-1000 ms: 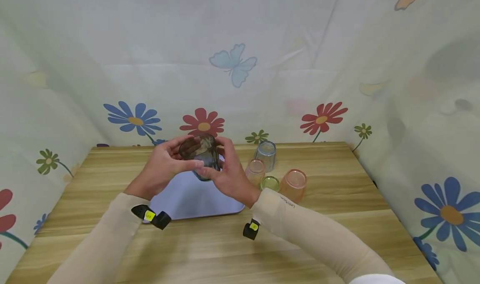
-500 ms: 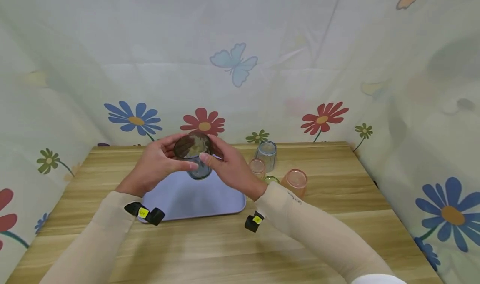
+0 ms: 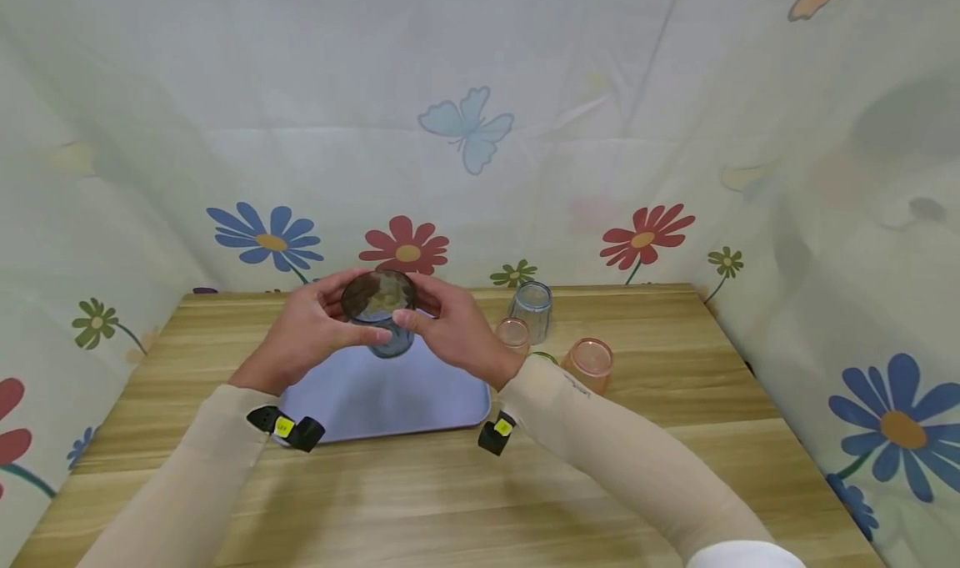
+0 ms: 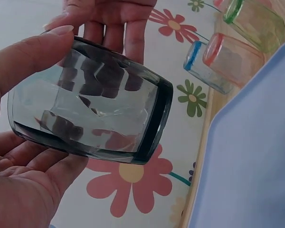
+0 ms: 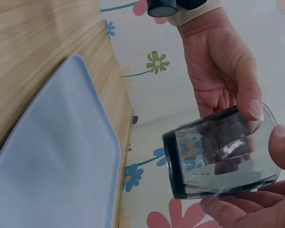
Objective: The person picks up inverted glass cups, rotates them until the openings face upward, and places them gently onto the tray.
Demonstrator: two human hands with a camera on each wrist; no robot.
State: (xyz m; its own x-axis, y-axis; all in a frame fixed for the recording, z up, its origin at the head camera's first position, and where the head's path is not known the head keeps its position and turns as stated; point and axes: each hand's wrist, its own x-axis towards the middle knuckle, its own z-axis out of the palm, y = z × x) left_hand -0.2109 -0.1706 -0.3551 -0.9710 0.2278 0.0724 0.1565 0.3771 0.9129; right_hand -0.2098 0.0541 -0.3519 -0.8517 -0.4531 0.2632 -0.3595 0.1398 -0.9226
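I saw the left hand (image 3: 306, 333) and the right hand (image 3: 461, 333) grip a smoky grey tumbler (image 3: 378, 308) between them, above the lavender tray (image 3: 390, 401).

Head view: forward-down; wrist views: close, sharing glass (image 4: 102, 107)

Flower-printed backdrop (image 3: 330, 84) with blue butterfly (image 3: 471, 129), behind wooden table (image 3: 690, 364).

I have shifted the grey glass (image 3: 380, 299) left; my right hand (image 3: 459, 328) has its thumb nearer the rim (formerly lower).
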